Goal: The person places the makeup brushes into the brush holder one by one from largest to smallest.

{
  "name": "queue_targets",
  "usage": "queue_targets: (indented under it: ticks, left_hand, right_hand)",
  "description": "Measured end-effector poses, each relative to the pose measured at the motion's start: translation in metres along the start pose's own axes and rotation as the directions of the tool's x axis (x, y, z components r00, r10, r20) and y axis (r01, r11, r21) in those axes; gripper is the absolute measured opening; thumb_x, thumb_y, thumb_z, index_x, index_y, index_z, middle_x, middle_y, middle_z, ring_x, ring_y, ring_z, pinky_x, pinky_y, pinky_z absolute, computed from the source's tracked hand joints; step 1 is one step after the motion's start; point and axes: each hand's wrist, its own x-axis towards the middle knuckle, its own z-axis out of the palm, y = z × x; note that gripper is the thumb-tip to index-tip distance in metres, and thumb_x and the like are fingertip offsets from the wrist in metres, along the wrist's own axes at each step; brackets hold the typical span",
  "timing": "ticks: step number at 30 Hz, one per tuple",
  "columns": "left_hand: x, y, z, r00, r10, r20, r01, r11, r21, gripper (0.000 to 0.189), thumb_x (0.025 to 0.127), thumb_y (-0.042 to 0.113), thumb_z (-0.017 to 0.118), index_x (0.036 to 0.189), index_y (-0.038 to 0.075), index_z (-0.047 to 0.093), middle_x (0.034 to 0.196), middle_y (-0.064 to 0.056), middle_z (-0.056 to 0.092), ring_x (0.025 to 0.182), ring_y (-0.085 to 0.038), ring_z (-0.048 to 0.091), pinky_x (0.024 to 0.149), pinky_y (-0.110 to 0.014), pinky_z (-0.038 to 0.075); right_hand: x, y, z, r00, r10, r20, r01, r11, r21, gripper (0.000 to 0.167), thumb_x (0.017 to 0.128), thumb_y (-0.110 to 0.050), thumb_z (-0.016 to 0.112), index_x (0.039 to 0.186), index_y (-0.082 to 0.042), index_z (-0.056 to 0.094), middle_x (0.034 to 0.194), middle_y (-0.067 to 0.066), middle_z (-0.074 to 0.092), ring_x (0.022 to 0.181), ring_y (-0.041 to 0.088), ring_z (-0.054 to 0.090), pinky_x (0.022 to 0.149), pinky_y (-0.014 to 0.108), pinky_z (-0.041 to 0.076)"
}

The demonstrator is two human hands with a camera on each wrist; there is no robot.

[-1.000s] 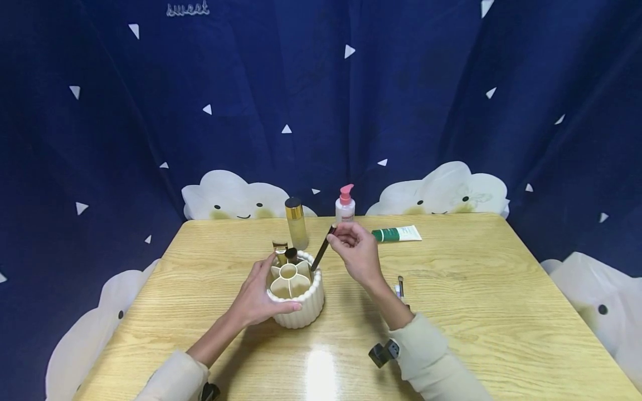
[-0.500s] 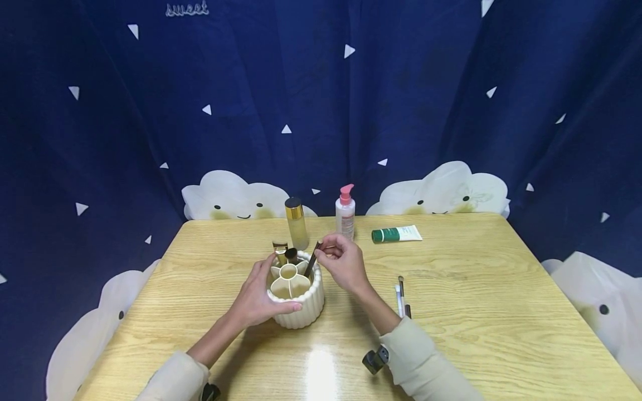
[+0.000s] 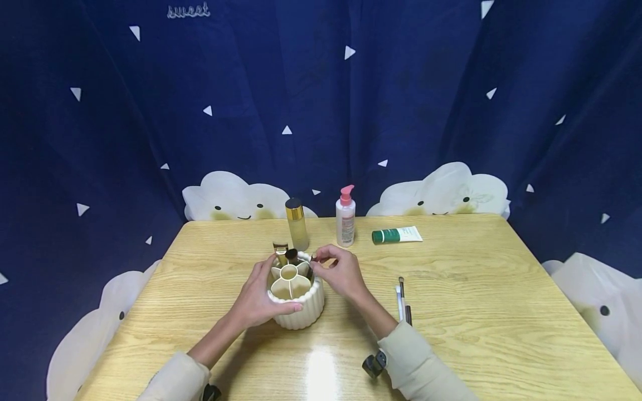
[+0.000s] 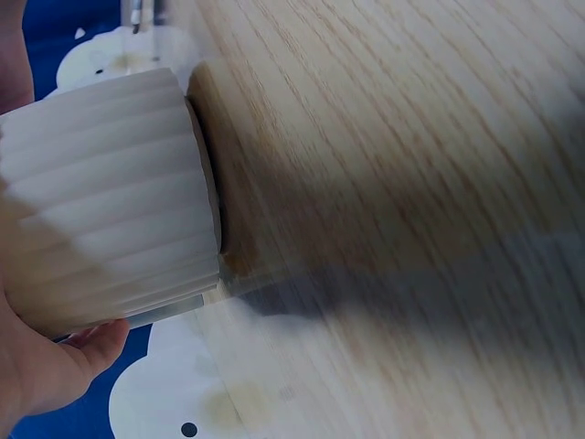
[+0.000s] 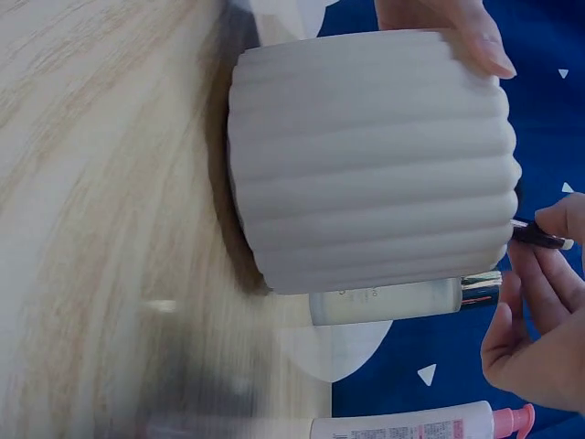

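A round white ribbed makeup organizer (image 3: 303, 313) with petal-shaped compartments stands on the wooden table. My left hand (image 3: 257, 295) grips its left side, fingers behind the rim and thumb across the front. With thumb and fingertips, my right hand (image 3: 343, 275) pinches the top of a slim dark cosmetic pencil (image 5: 539, 236) at the organizer's right rim. Most of the pencil is hidden inside the right compartment. A gold tube with a dark end (image 3: 280, 253) and a dark-topped brush (image 3: 291, 255) stick up from the back compartments. The front compartments show nothing in them.
Behind the organizer stands a gold-collared bottle (image 3: 298, 229), with a pink pump bottle (image 3: 345, 224) to its right. A green and white tube (image 3: 396, 234) lies farther right. Several slim brushes and sticks (image 3: 402, 298) lie beside my right forearm.
My right hand has moved left and down, lowering the dark pencil from above the rim into the right compartment. The left hand has stayed on the organizer.
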Motion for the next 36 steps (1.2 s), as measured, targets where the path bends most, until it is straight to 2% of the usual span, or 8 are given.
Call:
queue_targets:
  ticks: [5, 11, 20, 29, 36]
  left_hand:
    - [0.0, 0.001, 0.0, 1.0, -0.003, 0.009, 0.003, 1.0, 0.01, 0.129, 0.05, 0.074, 0.076, 0.152, 0.021, 0.018, 0.138, -0.011, 0.041, 0.122, -0.035, 0.049, 0.098, -0.054, 0.045]
    - [-0.001, 0.0, 0.0, 1.0, 0.005, 0.005, -0.005, 1.0, 0.017, 0.129, 0.05, 0.075, 0.076, 0.152, 0.02, 0.019, 0.137, -0.011, 0.041, 0.122, -0.035, 0.049, 0.098, -0.055, 0.045]
    - [0.0, 0.0, 0.001, 1.0, 0.014, -0.001, -0.014, 1.0, 0.016, 0.128, 0.05, 0.074, 0.076, 0.151, 0.018, 0.02, 0.139, -0.012, 0.04, 0.124, -0.036, 0.048, 0.1, -0.055, 0.044]
    - [0.0, 0.002, -0.001, 1.0, -0.005, 0.007, 0.005, 1.0, 0.013, 0.129, 0.049, 0.076, 0.076, 0.152, 0.023, 0.019, 0.137, -0.009, 0.041, 0.122, -0.035, 0.048, 0.098, -0.056, 0.044]
    - [-0.001, 0.0, 0.0, 1.0, -0.001, 0.004, 0.001, 1.0, 0.01, 0.129, 0.049, 0.076, 0.076, 0.152, 0.024, 0.018, 0.14, -0.009, 0.04, 0.125, -0.036, 0.046, 0.1, -0.058, 0.042]
  right_hand:
    - [-0.001, 0.004, 0.002, 0.999, -0.009, 0.03, 0.011, 0.999, -0.051, 0.009, 0.075, -0.014, 0.075, 0.083, -0.012, 0.071, 0.085, 0.003, 0.067, 0.083, 0.02, 0.059, 0.07, 0.026, 0.048]
    - [-0.003, 0.009, 0.004, 0.998, -0.016, 0.066, 0.021, 0.997, -0.079, 0.01, 0.075, -0.014, 0.074, 0.084, -0.01, 0.073, 0.08, 0.007, 0.06, 0.076, 0.016, 0.053, 0.067, 0.021, 0.042]
    - [-0.004, 0.009, 0.002, 0.999, -0.024, 0.048, 0.028, 0.997, -0.078, 0.015, 0.076, -0.011, 0.074, 0.092, -0.011, 0.073, 0.076, 0.004, 0.056, 0.074, 0.013, 0.052, 0.064, 0.018, 0.043]
    - [-0.009, 0.008, -0.028, 0.998, -0.025, 0.059, 0.028, 0.998, -0.056, 0.018, 0.079, -0.012, 0.073, 0.097, -0.008, 0.071, 0.077, 0.003, 0.057, 0.074, 0.013, 0.053, 0.065, 0.02, 0.045]
    - [-0.02, 0.014, -0.059, 0.996, 0.047, 0.078, -0.039, 0.993, -0.108, 0.025, 0.081, -0.016, 0.073, 0.105, -0.009, 0.069, 0.083, 0.002, 0.061, 0.079, 0.012, 0.055, 0.066, 0.02, 0.047]
